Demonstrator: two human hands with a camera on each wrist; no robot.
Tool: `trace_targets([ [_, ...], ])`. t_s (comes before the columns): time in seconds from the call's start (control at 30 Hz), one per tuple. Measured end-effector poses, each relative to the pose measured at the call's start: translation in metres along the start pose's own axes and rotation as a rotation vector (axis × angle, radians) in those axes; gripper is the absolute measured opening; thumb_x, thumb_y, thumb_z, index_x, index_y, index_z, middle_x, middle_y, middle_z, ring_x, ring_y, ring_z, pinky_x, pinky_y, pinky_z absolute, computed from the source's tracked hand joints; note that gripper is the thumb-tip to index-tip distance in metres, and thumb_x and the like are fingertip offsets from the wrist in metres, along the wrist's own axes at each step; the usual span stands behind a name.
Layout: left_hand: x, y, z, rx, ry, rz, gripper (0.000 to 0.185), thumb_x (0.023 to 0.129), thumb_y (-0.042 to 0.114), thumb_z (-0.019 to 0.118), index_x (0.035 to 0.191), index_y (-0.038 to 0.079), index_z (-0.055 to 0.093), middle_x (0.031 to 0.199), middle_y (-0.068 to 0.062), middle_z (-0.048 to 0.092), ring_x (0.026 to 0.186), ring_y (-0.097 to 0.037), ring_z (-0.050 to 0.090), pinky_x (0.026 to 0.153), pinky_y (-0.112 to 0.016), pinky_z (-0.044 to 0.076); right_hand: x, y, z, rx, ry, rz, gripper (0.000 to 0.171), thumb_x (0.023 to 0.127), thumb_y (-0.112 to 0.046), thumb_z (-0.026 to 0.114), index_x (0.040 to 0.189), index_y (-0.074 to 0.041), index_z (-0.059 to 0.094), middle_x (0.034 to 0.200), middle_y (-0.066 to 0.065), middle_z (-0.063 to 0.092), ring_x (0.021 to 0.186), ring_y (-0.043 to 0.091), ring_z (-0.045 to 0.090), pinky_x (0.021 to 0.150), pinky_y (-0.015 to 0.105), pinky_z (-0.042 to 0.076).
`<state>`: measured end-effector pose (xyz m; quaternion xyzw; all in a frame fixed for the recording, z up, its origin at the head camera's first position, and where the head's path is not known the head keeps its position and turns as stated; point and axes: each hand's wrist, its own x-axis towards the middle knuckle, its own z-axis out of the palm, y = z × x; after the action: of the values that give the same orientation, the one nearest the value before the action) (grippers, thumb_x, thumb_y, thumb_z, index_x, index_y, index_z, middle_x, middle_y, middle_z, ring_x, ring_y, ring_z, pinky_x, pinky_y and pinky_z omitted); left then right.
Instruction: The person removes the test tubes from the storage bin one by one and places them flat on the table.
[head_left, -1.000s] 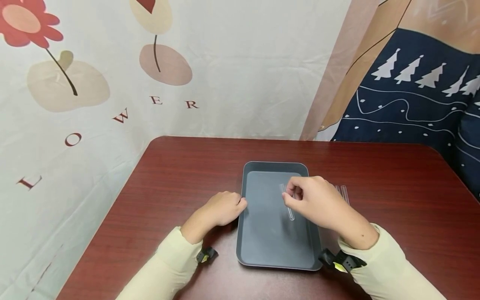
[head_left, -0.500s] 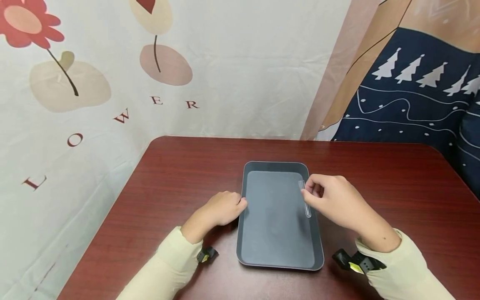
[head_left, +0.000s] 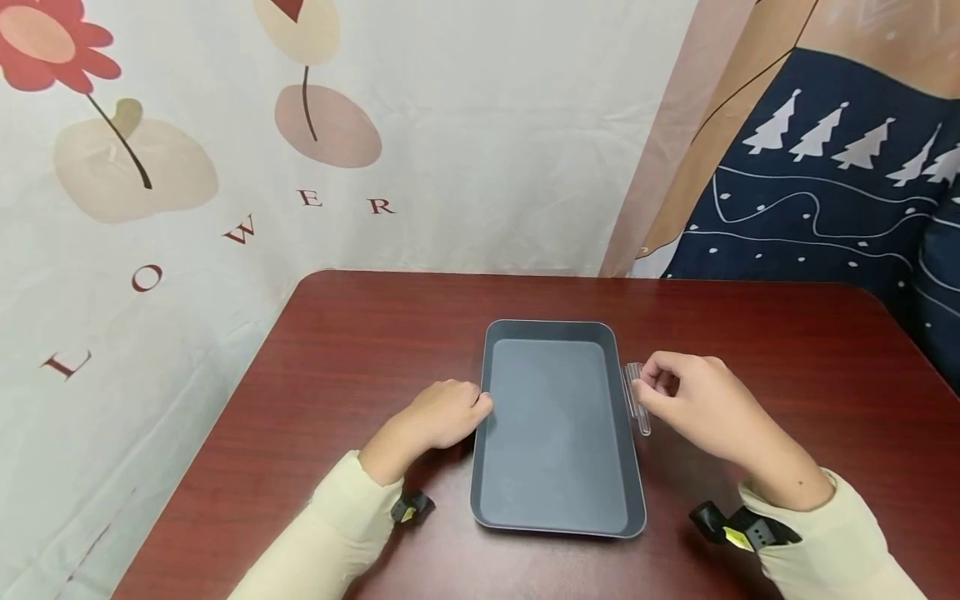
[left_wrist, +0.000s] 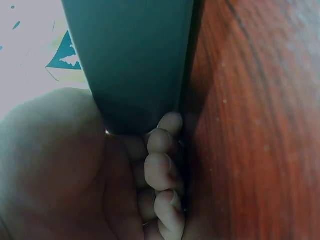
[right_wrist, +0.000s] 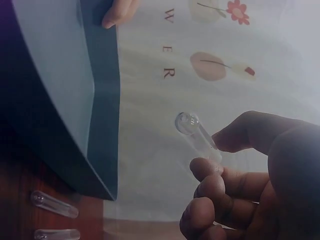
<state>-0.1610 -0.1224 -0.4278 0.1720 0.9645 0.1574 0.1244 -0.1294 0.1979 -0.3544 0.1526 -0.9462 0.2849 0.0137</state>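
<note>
- Clear glass tube (head_left: 637, 398), pinched between thumb and curled fingers of the right hand (head_left: 701, 408), held just beside the right rim of the grey tray (head_left: 555, 433).
- Left hand (head_left: 438, 415) rests curled, fingertips (left_wrist: 162, 165) against the tray's left edge.
- Two more tubes (right_wrist: 55, 204) lie on the red-brown table (head_left: 750, 333).
</note>
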Motion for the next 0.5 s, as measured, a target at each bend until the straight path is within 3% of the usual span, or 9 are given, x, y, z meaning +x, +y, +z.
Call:
trace_targets([
  [0.5,0.000,-0.001,-0.001,0.004,-0.010,-0.002,0.043,0.101,0.031,0.035,0.059,0.019,0.037,0.058,0.002,0.039,0.065,-0.020,0.053,0.071,-0.039,0.047,-0.001,0.021,0.000,0.013,0.004,0.056,0.008,0.091,-0.018,0.066,0.084,-0.015,0.066,0.067,-0.003,0.054,0.059,0.008,0.045,0.052,0.025,0.037],
])
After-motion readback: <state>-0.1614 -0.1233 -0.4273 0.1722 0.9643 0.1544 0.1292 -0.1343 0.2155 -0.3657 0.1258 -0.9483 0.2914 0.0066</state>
